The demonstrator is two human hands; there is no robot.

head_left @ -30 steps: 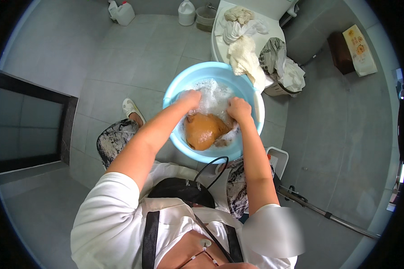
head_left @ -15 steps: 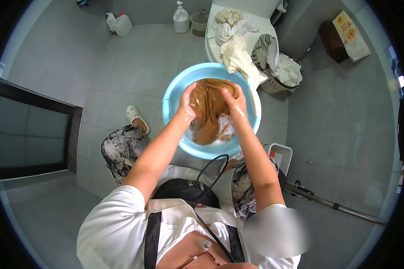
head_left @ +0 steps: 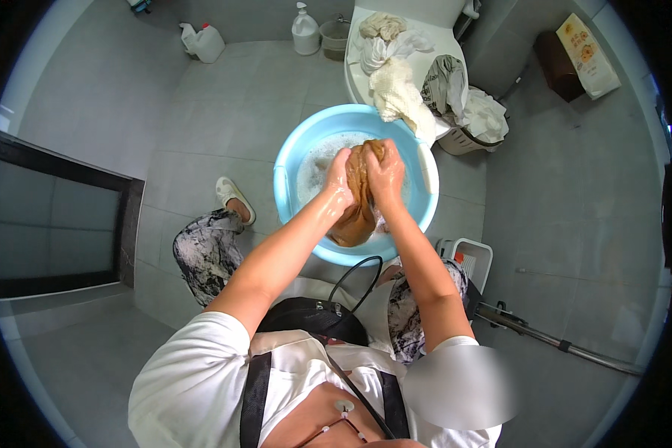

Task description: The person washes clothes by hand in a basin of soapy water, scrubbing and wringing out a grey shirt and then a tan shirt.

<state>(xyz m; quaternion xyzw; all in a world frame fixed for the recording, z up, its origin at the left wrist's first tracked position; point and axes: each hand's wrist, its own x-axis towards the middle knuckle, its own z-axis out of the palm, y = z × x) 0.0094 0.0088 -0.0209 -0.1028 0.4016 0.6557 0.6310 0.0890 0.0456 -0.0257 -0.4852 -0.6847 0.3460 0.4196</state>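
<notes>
Both hands are wet and closed on a brown garment [head_left: 360,196], the left hand [head_left: 339,181] gripping its left side and the right hand [head_left: 386,173] its right, pressed close together. The garment is bunched between them, its top raised above the sudsy water and its lower end hanging down into the light blue basin [head_left: 291,160] on the grey tiled floor [head_left: 224,112].

Just beyond the basin's far rim stands a white surface [head_left: 437,22] piled with pale cloths [head_left: 396,86], one of which droops over the basin's edge. Beside it on the right sits a basket [head_left: 474,131] stuffed with white and grey laundry. At the far wall stand a white jug [head_left: 205,42], a clear pump bottle [head_left: 305,33] and a small grey pot [head_left: 334,37]. In the upper right corner lean a dark brown box [head_left: 556,67] and a flat white package with orange printing [head_left: 591,56]. A white slipper [head_left: 233,198] lies left of the basin; a small white crate [head_left: 470,257] sits to its lower right, and a metal pole [head_left: 560,343] lies beyond that.
</notes>
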